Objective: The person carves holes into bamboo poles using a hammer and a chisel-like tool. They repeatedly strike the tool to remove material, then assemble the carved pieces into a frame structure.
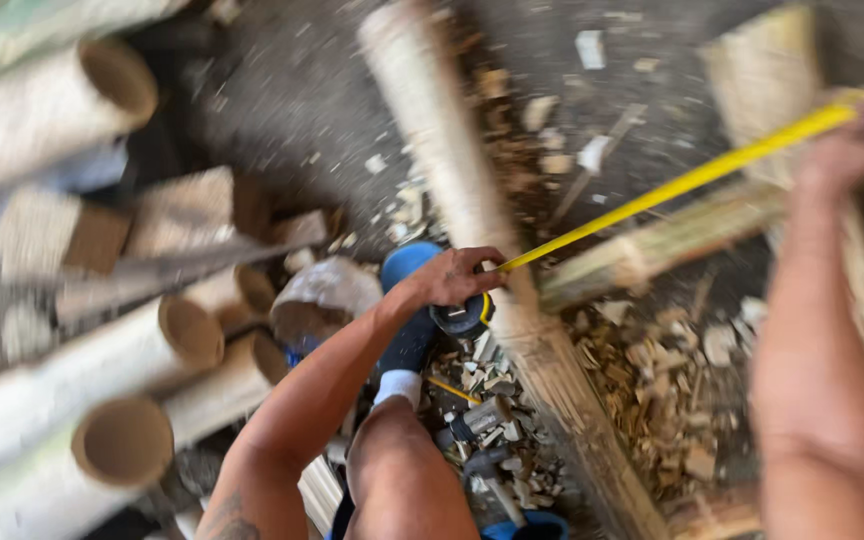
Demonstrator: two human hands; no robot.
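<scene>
Cut bamboo tubes (102, 370) lay stacked at left. Your left hand (455, 277) had its fingers closed around the tape measure case (464, 316), pressed to the bamboo pole (472, 210); yellow tape (672, 188) ran taut to your right hand (852, 145), fingers pinching its end.

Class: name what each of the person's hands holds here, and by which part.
The left hand grips a tape measure by its case; the right hand holds the far end of its yellow tape.

Yellow tape (672, 190), blue boot (407, 262)
</scene>
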